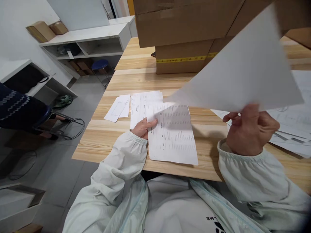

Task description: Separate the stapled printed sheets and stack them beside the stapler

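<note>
Printed sheets of paper (177,136) hang at the table's front edge, gripped along their left side by my left hand (143,127), its thumb on top. My right hand (250,132) pinches the lower edge of a white sheet of paper (243,71), raised and tilted above the table, slightly blurred. The raised sheet's left corner reaches over the top of the printed sheets; whether they touch I cannot tell. Beyond my left hand lie more printed papers (137,108) and small white slips (118,107), one with a line drawing.
Large cardboard boxes (184,22) are stacked at the back of the wooden table (97,139). More papers (291,119) spread at the right. A white shelf unit (97,34) and blue stool (99,64) stand beyond. Another person (19,106) sits at the left.
</note>
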